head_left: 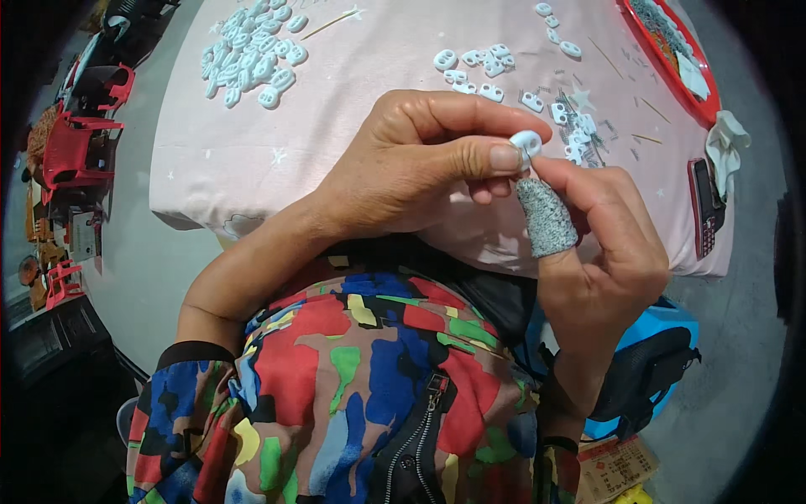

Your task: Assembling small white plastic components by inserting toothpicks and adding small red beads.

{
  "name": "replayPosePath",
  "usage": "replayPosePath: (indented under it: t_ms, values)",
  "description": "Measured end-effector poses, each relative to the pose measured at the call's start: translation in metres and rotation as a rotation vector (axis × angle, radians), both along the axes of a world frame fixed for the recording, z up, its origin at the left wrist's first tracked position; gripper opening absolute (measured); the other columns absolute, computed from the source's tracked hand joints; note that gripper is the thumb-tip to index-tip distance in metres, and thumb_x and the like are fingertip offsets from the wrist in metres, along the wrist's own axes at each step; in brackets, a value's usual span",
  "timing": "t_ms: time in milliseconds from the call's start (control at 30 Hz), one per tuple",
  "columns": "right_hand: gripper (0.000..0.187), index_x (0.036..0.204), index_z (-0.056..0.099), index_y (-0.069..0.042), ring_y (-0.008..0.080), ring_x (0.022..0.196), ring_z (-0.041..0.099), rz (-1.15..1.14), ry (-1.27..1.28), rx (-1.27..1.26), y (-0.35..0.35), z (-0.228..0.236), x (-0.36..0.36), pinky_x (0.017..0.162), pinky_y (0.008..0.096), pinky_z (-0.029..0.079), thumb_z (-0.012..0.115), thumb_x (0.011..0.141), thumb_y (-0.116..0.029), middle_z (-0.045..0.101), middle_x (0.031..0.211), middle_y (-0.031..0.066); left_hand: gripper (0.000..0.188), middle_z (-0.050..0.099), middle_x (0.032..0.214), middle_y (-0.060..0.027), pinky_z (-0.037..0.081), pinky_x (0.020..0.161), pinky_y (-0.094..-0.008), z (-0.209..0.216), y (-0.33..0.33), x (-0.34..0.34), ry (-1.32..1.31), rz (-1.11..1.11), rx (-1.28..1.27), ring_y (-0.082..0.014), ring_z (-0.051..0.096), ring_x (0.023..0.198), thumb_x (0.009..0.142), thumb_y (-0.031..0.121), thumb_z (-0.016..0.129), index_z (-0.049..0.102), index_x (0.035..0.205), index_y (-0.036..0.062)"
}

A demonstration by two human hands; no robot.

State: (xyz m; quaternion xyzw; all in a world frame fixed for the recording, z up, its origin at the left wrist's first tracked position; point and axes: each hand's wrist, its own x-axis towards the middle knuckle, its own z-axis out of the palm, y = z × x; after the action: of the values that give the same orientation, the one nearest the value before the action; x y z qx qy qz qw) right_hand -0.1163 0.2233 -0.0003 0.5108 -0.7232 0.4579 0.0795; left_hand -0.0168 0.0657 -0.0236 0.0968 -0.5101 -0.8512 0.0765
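Note:
My left hand (411, 164) pinches a small white plastic cord lock (526, 141), rounded and with a hole through it, between thumb and forefinger. Close against its lower edge, the fingertips of my right hand (606, 244) are pressed together; whatever they grip is too small to make out. A grey speckled finger sleeve (547, 220) covers my right thumb. Just beyond my hands, several white two-hole pieces (532, 102) lie among tiny metal springs (609, 131). More white parts (498, 55) are grouped a little farther back.
A large heap of white oval pieces (252, 50) sits at the table's far left, beside a thin stick (329, 24). On the right are a red tray (701, 92), a cloth glove (727, 147) and a phone (703, 206). A blue bag (651, 361) stands below the table edge.

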Motion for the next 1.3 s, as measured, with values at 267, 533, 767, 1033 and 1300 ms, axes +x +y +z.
replayPosePath:
  t_ms: [267,533,767,1033,1300]
  values:
    - [0.025,0.095,0.073,-0.002,0.0072,0.064,0.053,-0.111,-0.07,0.091,0.002,0.009,0.01,0.053,0.0201,0.038,0.065,0.074,0.009,0.061,0.077,0.002,0.034,0.066,0.094,-0.007,0.049,0.068,-0.0217,-0.001,0.0,0.0,0.051,0.017,0.038,-0.0098,0.059,0.076,0.091,0.008,0.064,0.061,0.123,-0.0043]
    - [0.025,0.094,0.073,-0.002,0.0054,0.061,0.049,-0.126,-0.128,0.026,0.0,0.006,0.012,0.052,0.0195,0.034,0.066,0.073,0.01,0.054,0.071,-0.0006,0.037,0.066,0.094,-0.0082,0.049,0.068,-0.022,-0.005,0.002,-0.001,0.089,0.0,0.123,-0.0105,0.06,0.076,0.092,0.009,0.065,0.059,0.125,-0.0045]
    - [0.024,0.091,0.072,-0.002,0.0062,0.061,0.047,-0.13,-0.107,0.043,-0.002,0.008,0.012,0.051,0.0202,0.033,0.065,0.071,0.01,0.051,0.07,-0.0007,0.034,0.067,0.094,-0.0095,0.05,0.067,-0.0215,-0.007,0.003,-0.001,0.102,0.035,0.064,-0.0107,0.061,0.076,0.092,0.007,0.063,0.06,0.124,-0.0057]
    - [0.024,0.091,0.071,-0.003,0.0102,0.06,0.047,-0.071,-0.013,0.02,-0.002,0.004,0.004,0.052,0.0232,0.036,0.066,0.07,0.009,0.05,0.069,0.002,0.033,0.067,0.093,-0.0094,0.052,0.066,-0.0198,-0.001,-0.001,0.001,0.072,0.0,0.064,-0.0094,0.062,0.073,0.093,0.007,0.062,0.06,0.123,-0.0069]
    - [0.027,0.091,0.071,-0.001,0.0113,0.059,0.047,-0.01,0.034,0.072,0.002,0.007,-0.001,0.052,0.0236,0.036,0.062,0.068,0.009,0.05,0.069,0.0032,0.034,0.068,0.091,-0.0116,0.051,0.062,-0.0173,0.001,-0.005,0.0,-0.027,-0.102,0.2,-0.0079,0.061,0.067,0.094,0.014,0.064,0.06,0.122,-0.006]
